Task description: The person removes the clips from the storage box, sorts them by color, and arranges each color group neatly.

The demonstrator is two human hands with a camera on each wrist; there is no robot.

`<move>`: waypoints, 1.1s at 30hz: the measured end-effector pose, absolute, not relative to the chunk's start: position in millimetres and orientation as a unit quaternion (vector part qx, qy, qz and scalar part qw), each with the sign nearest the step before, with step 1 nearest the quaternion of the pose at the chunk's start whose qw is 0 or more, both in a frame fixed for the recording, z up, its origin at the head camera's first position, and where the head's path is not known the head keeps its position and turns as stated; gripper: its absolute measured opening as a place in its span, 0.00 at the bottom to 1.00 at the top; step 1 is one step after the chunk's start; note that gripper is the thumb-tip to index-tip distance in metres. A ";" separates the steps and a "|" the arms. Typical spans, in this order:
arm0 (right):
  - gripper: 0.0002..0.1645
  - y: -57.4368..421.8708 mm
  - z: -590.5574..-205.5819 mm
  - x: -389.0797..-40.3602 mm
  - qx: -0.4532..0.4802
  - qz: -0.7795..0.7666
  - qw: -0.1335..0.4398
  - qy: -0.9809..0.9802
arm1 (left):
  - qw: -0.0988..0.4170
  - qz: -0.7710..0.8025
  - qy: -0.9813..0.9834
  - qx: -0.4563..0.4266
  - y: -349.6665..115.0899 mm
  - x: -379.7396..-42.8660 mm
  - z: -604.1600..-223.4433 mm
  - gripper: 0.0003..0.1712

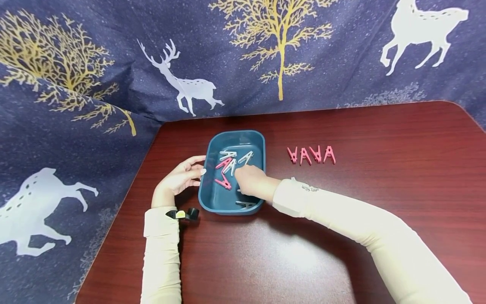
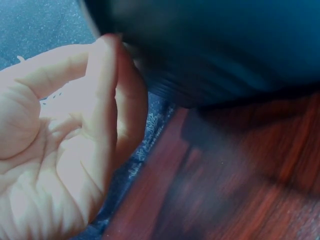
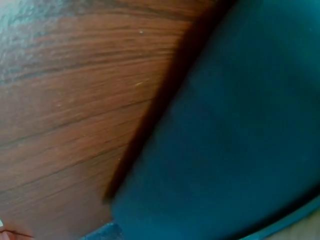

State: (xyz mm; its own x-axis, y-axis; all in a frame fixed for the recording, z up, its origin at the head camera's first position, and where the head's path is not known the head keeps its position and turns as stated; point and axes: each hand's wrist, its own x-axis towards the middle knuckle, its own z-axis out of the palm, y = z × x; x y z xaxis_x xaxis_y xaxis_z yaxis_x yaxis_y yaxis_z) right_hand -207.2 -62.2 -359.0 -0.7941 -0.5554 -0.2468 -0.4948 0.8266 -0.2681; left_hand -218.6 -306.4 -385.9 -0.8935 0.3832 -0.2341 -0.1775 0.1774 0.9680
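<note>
Reaching among clips (image 1: 226,184) in blue bin (image 1: 236,138) with right hand (image 1: 251,180), can't tell if gripping, touching its side with loose-fingered left hand (image 1: 180,176)!

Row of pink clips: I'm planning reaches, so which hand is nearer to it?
Right. The right hand is in the blue bin, left of the row of pink clips; the left hand touches the bin's left side.

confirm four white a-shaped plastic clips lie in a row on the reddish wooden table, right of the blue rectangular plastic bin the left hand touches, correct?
The colour is wrong: the head view shows those four clips are pink, not white. They do lie in a row on the table, right of the bin, which the left hand touches.
</note>
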 end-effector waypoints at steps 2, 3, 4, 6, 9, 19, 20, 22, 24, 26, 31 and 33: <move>0.07 -61.8 -358.6 -206.2 -0.278 -0.096 0.158 0.943 | 0.220 0.637 0.735 0.070 -306.3 -218.8 -385.8 0.30; 0.07 -61.6 -358.6 -205.7 -0.278 -0.096 0.157 0.943 | 0.221 0.636 0.736 0.069 -306.2 -218.9 -386.0 0.30; 0.07 -61.6 -358.7 -205.2 -0.278 -0.095 0.155 0.943 | 0.221 0.636 0.736 0.069 -306.5 -219.0 -386.2 0.30; 0.07 -61.5 -358.9 -204.2 -0.279 -0.097 0.150 0.943 | 0.222 0.636 0.735 0.071 -306.9 -218.9 -386.5 0.30; 0.07 -61.0 -358.5 -203.3 -0.283 -0.101 0.139 0.943 | 0.221 0.637 0.735 0.073 -307.5 -219.1 -387.2 0.30; 0.09 -60.6 -359.6 -204.5 -0.276 -0.122 0.148 0.942 | 0.221 0.632 0.738 0.082 -308.9 -220.4 -388.4 0.31; 0.09 -60.6 -360.2 -204.6 -0.277 -0.124 0.148 0.941 | 0.221 0.631 0.739 0.081 -309.0 -220.6 -388.9 0.31; 0.08 -60.6 -361.0 -204.6 -0.276 -0.127 0.149 0.941 | 0.222 0.631 0.739 0.079 -309.2 -221.2 -389.7 0.31; 0.08 -60.6 -361.9 -204.8 -0.278 -0.126 0.148 0.941 | 0.222 0.631 0.739 0.078 -309.0 -221.3 -389.9 0.31; 0.07 -60.5 -362.4 -204.7 -0.278 -0.125 0.148 0.941 | 0.221 0.632 0.739 0.079 -308.8 -221.1 -389.5 0.30; 0.07 -60.7 -362.8 -204.7 -0.272 -0.127 0.152 0.942 | 0.218 0.633 0.738 0.080 -308.1 -220.1 -388.3 0.30; 0.08 -61.1 -362.6 -204.9 -0.269 -0.128 0.154 0.942 | 0.217 0.633 0.738 0.080 -307.8 -219.7 -387.9 0.30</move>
